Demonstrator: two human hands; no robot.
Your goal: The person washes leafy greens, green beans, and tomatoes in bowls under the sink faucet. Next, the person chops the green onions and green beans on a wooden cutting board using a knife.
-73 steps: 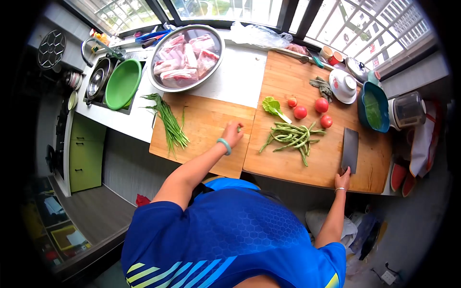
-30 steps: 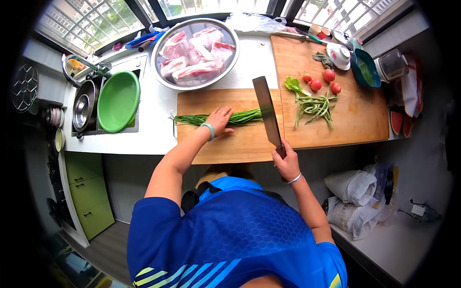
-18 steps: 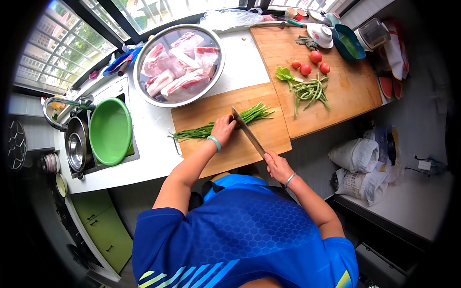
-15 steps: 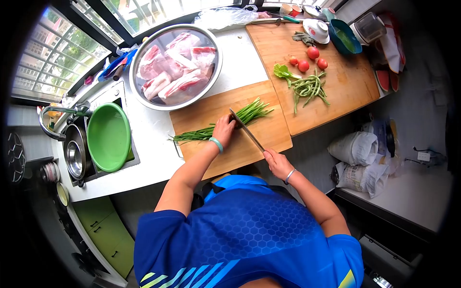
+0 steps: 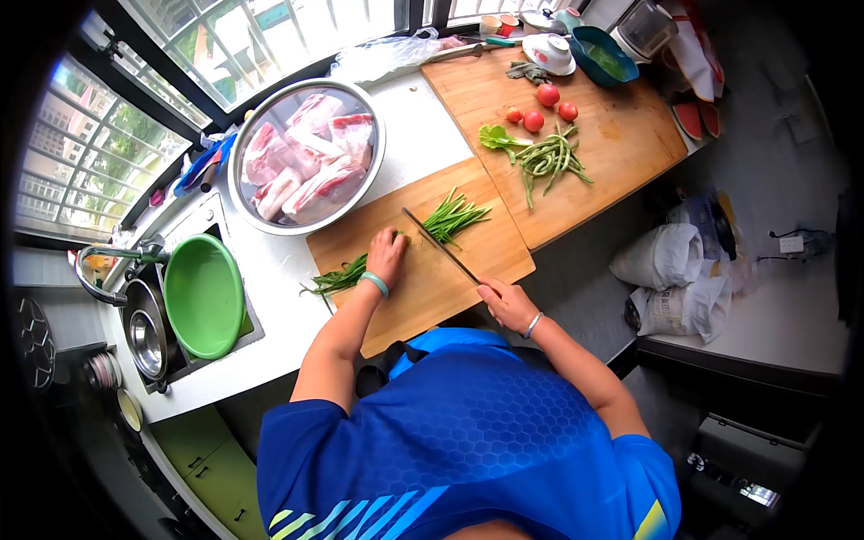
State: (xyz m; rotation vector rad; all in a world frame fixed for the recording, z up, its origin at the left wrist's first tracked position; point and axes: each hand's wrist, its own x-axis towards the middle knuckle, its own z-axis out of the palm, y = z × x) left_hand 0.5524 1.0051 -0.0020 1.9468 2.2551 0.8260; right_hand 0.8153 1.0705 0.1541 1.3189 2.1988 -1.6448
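Note:
On the smaller cutting board (image 5: 405, 310), my left hand (image 5: 387, 256) is closed over a bunch of garlic chives (image 5: 337, 278), pressing it to the wood; the leafy ends stick out on its left. My right hand (image 5: 509, 307) grips the handle of a kitchen knife (image 5: 441, 245). The long blade slants across the board, its tip pointing away from me. Just beyond the blade lies a loose pile of cut chives (image 5: 455, 219). A gap separates this pile from the held bunch. My fingertips are close to the blade's left side.
A metal basin (image 5: 378, 166) of raw meat stands behind the board. On the larger board (image 5: 625, 162) lie tomatoes (image 5: 533, 121), green beans (image 5: 551, 160) and a lettuce leaf (image 5: 501, 139). A green basin (image 5: 204, 297) is at the sink, left.
The chives were one long bunch under the blade; now a cut pile lies apart from the held part. My left hand has moved left with the bunch. The whole view has shifted slightly.

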